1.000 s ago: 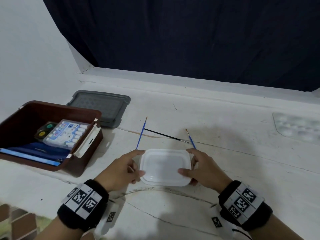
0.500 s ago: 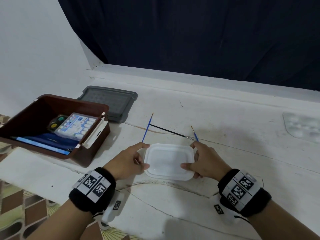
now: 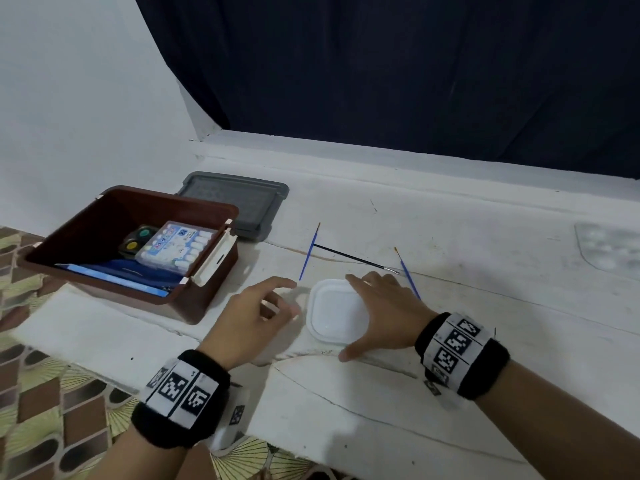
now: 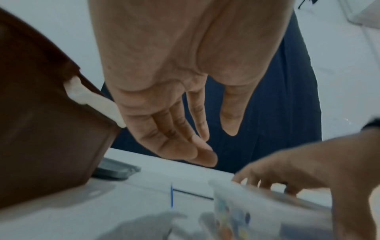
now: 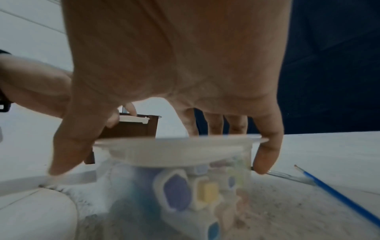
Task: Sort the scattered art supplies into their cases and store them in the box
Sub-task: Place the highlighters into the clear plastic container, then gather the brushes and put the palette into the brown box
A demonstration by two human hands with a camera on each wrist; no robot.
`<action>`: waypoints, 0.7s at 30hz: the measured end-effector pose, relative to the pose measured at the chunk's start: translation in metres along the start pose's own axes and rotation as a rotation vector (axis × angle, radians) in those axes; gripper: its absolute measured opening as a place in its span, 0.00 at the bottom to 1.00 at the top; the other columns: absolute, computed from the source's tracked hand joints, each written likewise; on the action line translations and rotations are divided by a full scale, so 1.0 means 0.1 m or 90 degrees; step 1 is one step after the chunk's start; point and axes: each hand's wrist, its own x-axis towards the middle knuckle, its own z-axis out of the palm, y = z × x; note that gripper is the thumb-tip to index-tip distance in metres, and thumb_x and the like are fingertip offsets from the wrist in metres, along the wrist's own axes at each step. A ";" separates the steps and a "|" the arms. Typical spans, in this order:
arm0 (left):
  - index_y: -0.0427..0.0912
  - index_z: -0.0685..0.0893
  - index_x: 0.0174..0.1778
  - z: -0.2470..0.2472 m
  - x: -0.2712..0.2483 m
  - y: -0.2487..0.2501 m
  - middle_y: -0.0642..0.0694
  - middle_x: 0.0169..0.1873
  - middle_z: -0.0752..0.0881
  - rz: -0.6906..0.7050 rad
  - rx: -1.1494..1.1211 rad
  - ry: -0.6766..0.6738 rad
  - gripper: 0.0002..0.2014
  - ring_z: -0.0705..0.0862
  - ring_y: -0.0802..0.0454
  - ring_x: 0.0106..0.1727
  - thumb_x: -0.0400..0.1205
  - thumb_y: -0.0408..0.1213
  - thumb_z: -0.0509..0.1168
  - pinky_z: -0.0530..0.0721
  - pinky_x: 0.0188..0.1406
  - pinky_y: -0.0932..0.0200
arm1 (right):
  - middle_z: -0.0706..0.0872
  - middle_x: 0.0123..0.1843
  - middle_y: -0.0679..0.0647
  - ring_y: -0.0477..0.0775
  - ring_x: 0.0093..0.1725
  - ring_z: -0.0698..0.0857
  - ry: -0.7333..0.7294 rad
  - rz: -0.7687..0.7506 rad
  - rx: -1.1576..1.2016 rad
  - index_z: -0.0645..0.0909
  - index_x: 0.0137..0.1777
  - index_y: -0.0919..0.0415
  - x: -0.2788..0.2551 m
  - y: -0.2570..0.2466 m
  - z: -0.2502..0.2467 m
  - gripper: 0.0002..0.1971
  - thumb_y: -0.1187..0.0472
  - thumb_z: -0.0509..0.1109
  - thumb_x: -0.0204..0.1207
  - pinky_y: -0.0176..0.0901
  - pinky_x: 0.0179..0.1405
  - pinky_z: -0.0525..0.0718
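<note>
A white lidded plastic container point(image 3: 329, 313) stands on the white ledge; coloured paint blocks show through its wall point(image 5: 185, 186). My right hand point(image 3: 363, 315) reaches over the lid and grips it from above, thumb on the near side, fingers point(image 5: 265, 159) down the far and right sides. My left hand point(image 3: 277, 306) hovers just left of the container, fingers relaxed and empty, also seen in the left wrist view point(image 4: 213, 142). The open brown box point(image 3: 207, 299) stands to the left, holding a pack of white tubes point(image 3: 176, 245), paint pots and a blue case.
Two blue brushes point(image 3: 309, 252) point(image 3: 408, 275) and a black brush point(image 3: 353, 258) lie behind the container. A grey lid point(image 3: 235, 199) lies behind the box. A clear palette point(image 3: 609, 244) sits at the far right. The ledge's front edge drops to patterned floor on the left.
My left hand has let go of the container and drawn back to the left. My right hand has shifted over the lid, and the container now sits turned under it.
</note>
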 end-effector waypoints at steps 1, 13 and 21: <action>0.62 0.84 0.56 -0.09 -0.05 0.05 0.50 0.37 0.89 0.009 -0.016 0.009 0.13 0.88 0.54 0.34 0.81 0.39 0.72 0.87 0.41 0.57 | 0.65 0.76 0.51 0.58 0.76 0.64 0.004 0.005 -0.006 0.51 0.84 0.48 0.01 -0.02 0.01 0.65 0.25 0.79 0.50 0.62 0.73 0.71; 0.48 0.88 0.51 -1.81 -0.03 -0.25 0.49 0.35 0.87 0.192 -0.042 0.234 0.07 0.87 0.50 0.38 0.83 0.46 0.70 0.84 0.42 0.55 | 0.67 0.68 0.40 0.47 0.68 0.66 0.347 -0.013 0.209 0.55 0.81 0.40 0.34 -1.14 -0.46 0.59 0.27 0.75 0.49 0.53 0.69 0.73; 0.54 0.82 0.59 -2.77 0.32 -1.31 0.56 0.49 0.85 0.177 0.125 0.291 0.09 0.85 0.56 0.52 0.84 0.45 0.65 0.83 0.53 0.56 | 0.64 0.76 0.41 0.48 0.75 0.63 0.315 -0.123 0.037 0.53 0.85 0.46 1.01 -2.29 -0.88 0.62 0.24 0.73 0.52 0.56 0.74 0.70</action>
